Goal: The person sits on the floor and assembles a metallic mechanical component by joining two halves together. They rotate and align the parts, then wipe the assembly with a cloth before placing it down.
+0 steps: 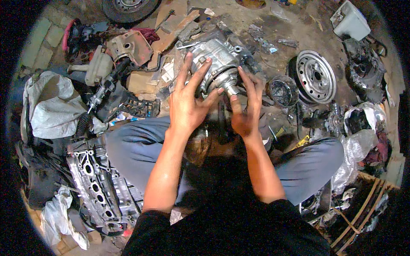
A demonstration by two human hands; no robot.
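Observation:
In front of me is a silver cast-metal car part (218, 53) with ribbed sides, a round front and a stubby shaft (232, 88) pointing toward me. It looks like an air-conditioning compressor. My left hand (190, 100) grips its left side, fingers spread over the housing and thumb by the shaft. On the opposite side, my right hand (247, 102) has its fingers along the rim, while the thumb is at the end of the shaft. A dark gap runs around the round front. What lies under the part is mostly hidden.
A steel wheel rim (317, 77) and a round dark mesh-like part (282, 91) lie to the right. At lower left is an engine cylinder head (96, 187), with a pale sack (55, 106) above it. A tyre (130, 10) and a whitish bin (350, 21) stand farther off.

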